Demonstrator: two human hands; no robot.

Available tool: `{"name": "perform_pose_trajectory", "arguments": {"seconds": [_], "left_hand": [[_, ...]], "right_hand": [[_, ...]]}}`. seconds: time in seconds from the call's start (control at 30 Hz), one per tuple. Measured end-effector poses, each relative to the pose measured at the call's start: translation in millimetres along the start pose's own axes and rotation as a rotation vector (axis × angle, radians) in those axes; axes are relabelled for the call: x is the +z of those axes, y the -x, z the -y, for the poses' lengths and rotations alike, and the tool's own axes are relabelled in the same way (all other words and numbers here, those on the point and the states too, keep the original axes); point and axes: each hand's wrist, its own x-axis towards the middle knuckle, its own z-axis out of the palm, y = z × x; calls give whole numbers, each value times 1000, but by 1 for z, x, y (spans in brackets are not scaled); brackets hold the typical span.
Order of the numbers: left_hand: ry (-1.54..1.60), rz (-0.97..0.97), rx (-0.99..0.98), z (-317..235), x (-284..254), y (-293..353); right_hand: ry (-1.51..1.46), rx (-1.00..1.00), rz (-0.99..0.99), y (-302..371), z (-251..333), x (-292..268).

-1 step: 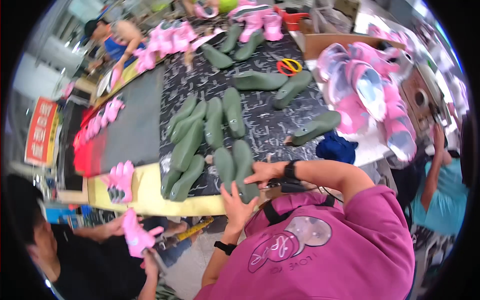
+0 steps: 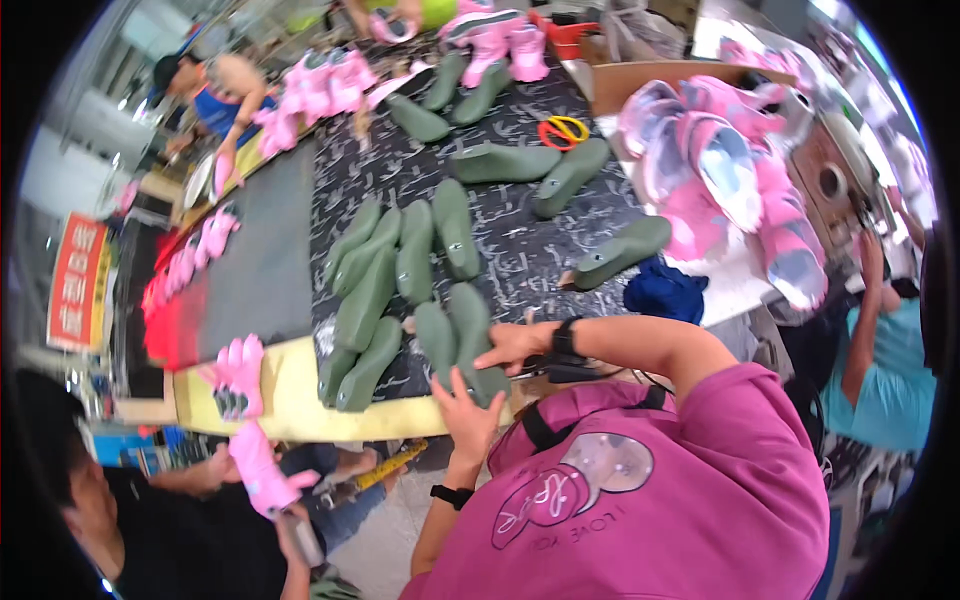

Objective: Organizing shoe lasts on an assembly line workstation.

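Observation:
A pair of dark green shoe lasts stands at the table's front edge, directly before me. On the right-hand last [image 2: 473, 325], my right hand [image 2: 522, 346] lays its index finger over the top, with the thumb at its side. Around the heel end of the same last, my left hand [image 2: 468, 412] has its fingers spread and touching it. Close against it on the left is the other green last [image 2: 435, 340]. Several more green lasts [image 2: 366, 300] lie in a cluster farther left.
Yellow-and-red scissors [image 2: 562, 132] lie farther back among lasts. Pink shoe uppers [image 2: 720, 165] are heaped at the right, near a dark blue cloth [image 2: 665, 290]. At lower left a co-worker in black holds a pink upper [image 2: 262, 470]. Other people work at far left and right.
The whole view has shifted slightly, so the table appears farther left. Both my hands remain at the same last. The co-worker's pink upper has tilted and moved a little.

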Motion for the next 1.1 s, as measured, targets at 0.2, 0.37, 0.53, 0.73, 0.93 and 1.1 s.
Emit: {"name": "perform_pose_trajectory", "arguments": {"seconds": [0.2,0.37,0.53,0.73,0.93,1.1], "left_hand": [[27,-103,-92,31,6,-45],[-101,-100,-52,36,0,-40],[-89,-104,-68,31,0,-41],[-174,131,-217,19,-11,-68],[-226,-79,51,16,-1,-77],[-232,-71,49,27,0,-75]], "right_hand": [[129,-56,-288,-46,23,-3],[622,-525,-635,36,37,-16],[751,-271,-1486,130,-26,-77],[668,70,-1366,123,-79,-85],[744,-118,-1185,82,-57,-74],[640,-309,-659,43,-19,-74]]}}
